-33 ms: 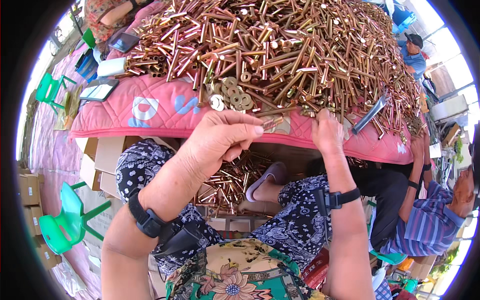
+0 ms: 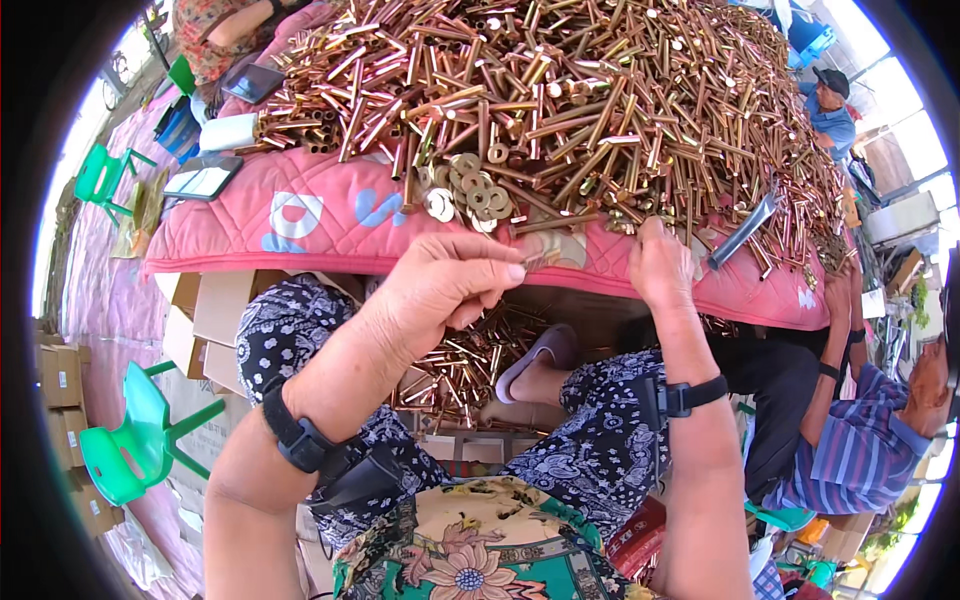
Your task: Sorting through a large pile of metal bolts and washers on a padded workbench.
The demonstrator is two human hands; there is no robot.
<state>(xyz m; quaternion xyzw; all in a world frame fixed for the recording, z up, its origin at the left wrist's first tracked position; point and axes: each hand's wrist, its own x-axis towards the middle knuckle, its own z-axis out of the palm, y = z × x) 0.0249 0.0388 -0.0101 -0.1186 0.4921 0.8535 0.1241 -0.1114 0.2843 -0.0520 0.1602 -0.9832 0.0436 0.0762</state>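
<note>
My left hand [image 2: 450, 285] pinches a short brass-coloured bolt [image 2: 543, 259] between thumb and fingertips, just off the table's near edge. Its threads are somewhat blurred. My right hand [image 2: 662, 265] has its fingers closed at the front edge of a large pile of brass-coloured bolts and tubes [image 2: 590, 110]. What its fingertips grip, if anything, is hidden. Between the hands and the pile, a small heap of flat washers [image 2: 480, 195] lies left of centre on the pink quilted cover [image 2: 340, 225].
A grey metal strip [image 2: 742, 232] lies on the pile's right edge. Phones [image 2: 203, 178] sit at the left. More bolts fill a container [image 2: 460, 375] below, between my legs. Cartons [image 2: 225, 320] and a green chair [image 2: 135, 435] stand left. A co-worker in a striped shirt [image 2: 850, 430] sits right.
My left hand has dropped slightly, and the bolt in it with it. The whole view has shifted a little; my right hand stays at the pile's edge.
</note>
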